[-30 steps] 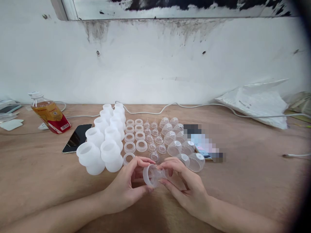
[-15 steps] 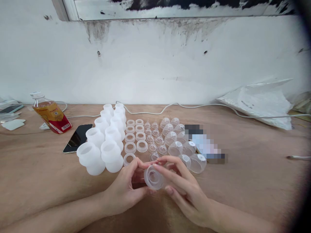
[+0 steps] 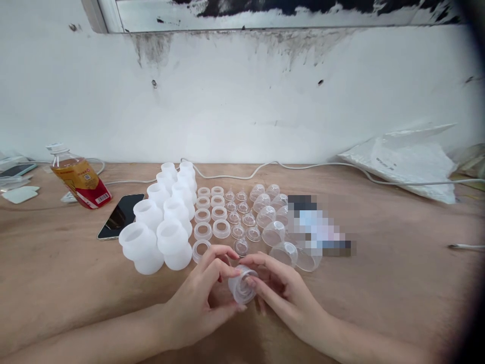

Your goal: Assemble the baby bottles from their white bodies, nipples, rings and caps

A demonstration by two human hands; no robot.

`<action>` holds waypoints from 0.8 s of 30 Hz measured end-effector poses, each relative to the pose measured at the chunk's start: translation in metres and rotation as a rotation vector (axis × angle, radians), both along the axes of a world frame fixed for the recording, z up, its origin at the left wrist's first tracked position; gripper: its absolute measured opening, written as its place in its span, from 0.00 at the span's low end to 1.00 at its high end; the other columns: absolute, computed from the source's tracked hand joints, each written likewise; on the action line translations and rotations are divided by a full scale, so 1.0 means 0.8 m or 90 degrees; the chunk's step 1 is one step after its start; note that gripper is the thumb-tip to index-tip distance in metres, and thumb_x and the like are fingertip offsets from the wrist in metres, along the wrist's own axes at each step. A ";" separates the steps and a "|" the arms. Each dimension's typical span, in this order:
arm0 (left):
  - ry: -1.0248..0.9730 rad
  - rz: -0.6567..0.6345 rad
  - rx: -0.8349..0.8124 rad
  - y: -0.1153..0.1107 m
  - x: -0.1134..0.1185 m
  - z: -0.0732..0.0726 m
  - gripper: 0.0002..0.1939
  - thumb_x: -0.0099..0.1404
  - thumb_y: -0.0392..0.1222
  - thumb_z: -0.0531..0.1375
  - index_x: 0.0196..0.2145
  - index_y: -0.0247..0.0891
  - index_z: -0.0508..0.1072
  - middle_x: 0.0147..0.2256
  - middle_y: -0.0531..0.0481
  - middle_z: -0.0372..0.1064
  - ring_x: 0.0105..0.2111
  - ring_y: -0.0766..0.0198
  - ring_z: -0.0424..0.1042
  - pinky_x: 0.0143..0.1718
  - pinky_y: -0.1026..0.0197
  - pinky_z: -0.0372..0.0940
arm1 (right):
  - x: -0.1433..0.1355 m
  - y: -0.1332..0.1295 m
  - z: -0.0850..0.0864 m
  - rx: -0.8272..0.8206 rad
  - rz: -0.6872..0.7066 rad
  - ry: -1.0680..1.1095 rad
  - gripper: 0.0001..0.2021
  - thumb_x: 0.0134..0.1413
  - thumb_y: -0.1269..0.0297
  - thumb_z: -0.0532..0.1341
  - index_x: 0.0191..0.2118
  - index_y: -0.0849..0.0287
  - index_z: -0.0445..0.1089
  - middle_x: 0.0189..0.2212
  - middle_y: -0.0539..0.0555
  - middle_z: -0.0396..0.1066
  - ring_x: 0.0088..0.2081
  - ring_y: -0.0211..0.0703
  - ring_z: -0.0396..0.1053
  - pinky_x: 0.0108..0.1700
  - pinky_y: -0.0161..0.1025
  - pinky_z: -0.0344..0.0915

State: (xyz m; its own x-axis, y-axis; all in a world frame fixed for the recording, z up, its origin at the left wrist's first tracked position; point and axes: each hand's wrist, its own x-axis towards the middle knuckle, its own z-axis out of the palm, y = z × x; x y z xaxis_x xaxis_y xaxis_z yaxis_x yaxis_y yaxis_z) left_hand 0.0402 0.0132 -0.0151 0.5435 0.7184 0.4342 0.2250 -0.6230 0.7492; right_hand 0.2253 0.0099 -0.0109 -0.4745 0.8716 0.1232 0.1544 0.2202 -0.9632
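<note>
Head view shows a clear plastic cap (image 3: 242,287) pinched just above the wooden table (image 3: 379,293) between the fingertips of left hand (image 3: 200,303) and right hand (image 3: 282,296), both closed on it; light, even pressure would likely keep it from slipping toward the rings (image 3: 206,222) nearby.

Soft, even light fills the frame, bright on the white wall (image 3: 242,101) across the upper half and milder on the wooden table (image 3: 397,263) below. Shadows are faint and short, lying close under objects at centre. No harsh glare; the clear plastic pieces at centre catch small pale highlights. The right edge and lower right corner fall into a dark vignette. Straight lines bow toward the edges. A pixelated patch sits right of centre
</note>
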 end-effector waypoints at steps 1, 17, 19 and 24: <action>0.011 0.003 -0.013 -0.001 0.000 0.002 0.19 0.54 0.35 0.61 0.42 0.43 0.57 0.45 0.48 0.54 0.42 0.62 0.60 0.37 0.62 0.62 | 0.001 0.000 -0.001 0.045 -0.019 -0.034 0.07 0.57 0.65 0.51 0.41 0.58 0.59 0.28 0.49 0.60 0.21 0.29 0.60 0.19 0.26 0.60; 0.034 0.041 0.097 0.003 0.012 -0.008 0.08 0.59 0.28 0.46 0.34 0.39 0.55 0.31 0.51 0.55 0.27 0.68 0.60 0.25 0.67 0.59 | 0.006 0.009 -0.004 0.535 -0.015 -0.172 0.15 0.50 0.77 0.51 0.45 0.60 0.57 0.32 0.55 0.58 0.33 0.38 0.61 0.32 0.33 0.65; 0.037 0.055 0.102 0.003 0.009 -0.008 0.09 0.59 0.28 0.47 0.36 0.39 0.56 0.33 0.50 0.56 0.29 0.67 0.62 0.28 0.66 0.61 | 0.006 0.009 -0.005 0.501 -0.007 -0.152 0.16 0.49 0.79 0.51 0.45 0.60 0.56 0.34 0.55 0.57 0.36 0.38 0.61 0.36 0.33 0.66; 0.092 0.073 0.123 0.004 0.010 -0.011 0.11 0.59 0.27 0.50 0.39 0.38 0.56 0.41 0.45 0.59 0.37 0.64 0.66 0.35 0.64 0.64 | 0.005 0.012 -0.013 0.401 -0.035 -0.093 0.14 0.49 0.81 0.49 0.41 0.58 0.54 0.35 0.54 0.55 0.35 0.34 0.61 0.31 0.27 0.67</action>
State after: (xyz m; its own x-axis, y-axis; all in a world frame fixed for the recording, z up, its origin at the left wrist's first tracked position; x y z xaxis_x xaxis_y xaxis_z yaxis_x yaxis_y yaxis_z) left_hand 0.0478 0.0167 -0.0240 0.5302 0.6899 0.4929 0.3981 -0.7158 0.5738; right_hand 0.2294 0.0192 -0.0211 -0.4815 0.6769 0.5567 0.3020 0.7244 -0.6196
